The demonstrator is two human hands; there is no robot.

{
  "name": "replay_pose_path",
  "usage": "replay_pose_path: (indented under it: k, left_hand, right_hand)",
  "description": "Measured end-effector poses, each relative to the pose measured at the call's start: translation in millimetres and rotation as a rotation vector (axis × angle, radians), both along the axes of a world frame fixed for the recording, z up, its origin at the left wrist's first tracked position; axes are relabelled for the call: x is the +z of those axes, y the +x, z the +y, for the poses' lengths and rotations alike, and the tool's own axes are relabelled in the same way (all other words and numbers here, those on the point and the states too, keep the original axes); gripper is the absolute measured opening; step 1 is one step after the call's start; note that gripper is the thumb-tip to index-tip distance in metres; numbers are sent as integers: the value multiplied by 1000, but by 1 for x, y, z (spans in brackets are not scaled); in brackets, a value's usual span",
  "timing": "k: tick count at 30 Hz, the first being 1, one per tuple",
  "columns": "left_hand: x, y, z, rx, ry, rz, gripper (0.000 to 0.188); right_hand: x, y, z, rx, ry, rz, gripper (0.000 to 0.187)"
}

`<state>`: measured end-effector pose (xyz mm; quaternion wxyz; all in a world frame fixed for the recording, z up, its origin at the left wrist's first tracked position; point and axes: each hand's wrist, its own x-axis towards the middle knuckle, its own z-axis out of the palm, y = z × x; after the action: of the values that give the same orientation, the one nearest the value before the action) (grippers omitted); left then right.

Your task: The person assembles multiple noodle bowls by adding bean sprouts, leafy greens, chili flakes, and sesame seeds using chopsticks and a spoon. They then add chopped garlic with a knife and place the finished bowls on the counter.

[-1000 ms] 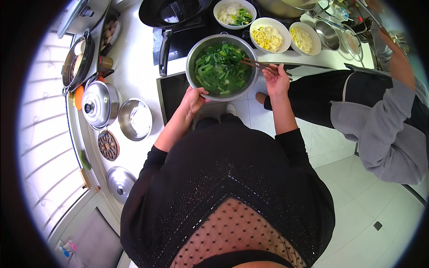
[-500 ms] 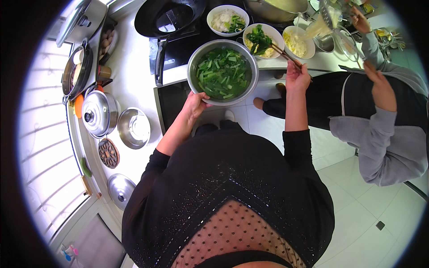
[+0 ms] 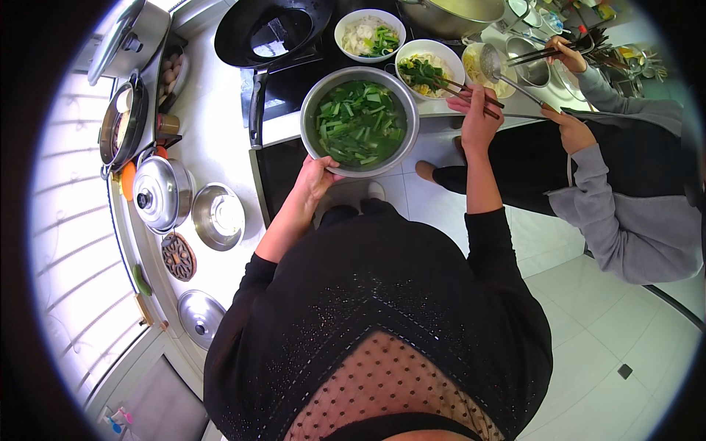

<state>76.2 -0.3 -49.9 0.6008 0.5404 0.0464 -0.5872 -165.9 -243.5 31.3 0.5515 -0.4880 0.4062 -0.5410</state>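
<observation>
My left hand (image 3: pixel 321 175) grips the near rim of a steel basin (image 3: pixel 307 132), which holds chopped green leaves (image 3: pixel 360 121) in liquid. In my right hand (image 3: pixel 479 116) is a pair of brown chopsticks (image 3: pixel 471 98), their tips among greens (image 3: pixel 421 71) in a white bowl (image 3: pixel 450 62). Pale noodles show under those greens. Left of it, another white bowl (image 3: pixel 340 37) has noodles and greens. A third white bowl (image 3: pixel 509 90) with noodles stands to the right, partly covered by a co-worker's ladle.
On the right a co-worker in grey sleeves (image 3: pixel 625 246) holds a perforated ladle (image 3: pixel 518 87) and dark chopsticks (image 3: pixel 533 55). A black wok (image 3: pixel 254 37) and a large pot (image 3: pixel 441 22) stand at the back. On the left counter are a lidded pot (image 3: pixel 158 195) and a steel bowl (image 3: pixel 218 217).
My right hand has lowered the greens into the middle bowl and tilted the chopsticks. The co-worker's ladle has come down to the right bowl. My left hand still holds the basin.
</observation>
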Motion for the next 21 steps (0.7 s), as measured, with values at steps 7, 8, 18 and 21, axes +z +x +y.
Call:
replay_pose_path:
  k: [7, 8, 18, 21]
  left_hand:
    - [5, 0, 1, -10, -7, -4, 53]
    - [6, -1, 1, -3, -10, -11, 51]
    - [12, -1, 4, -3, -16, 8, 54]
    - [13, -1, 4, -3, -12, 10, 55]
  right_hand:
    - [-16, -2, 4, 139, -136, 135, 21]
    - [-14, -3, 5, 168, -154, 162, 21]
    - [17, -6, -25, 144, -76, 128, 20]
    - [5, 10, -26, 237, -59, 227, 21]
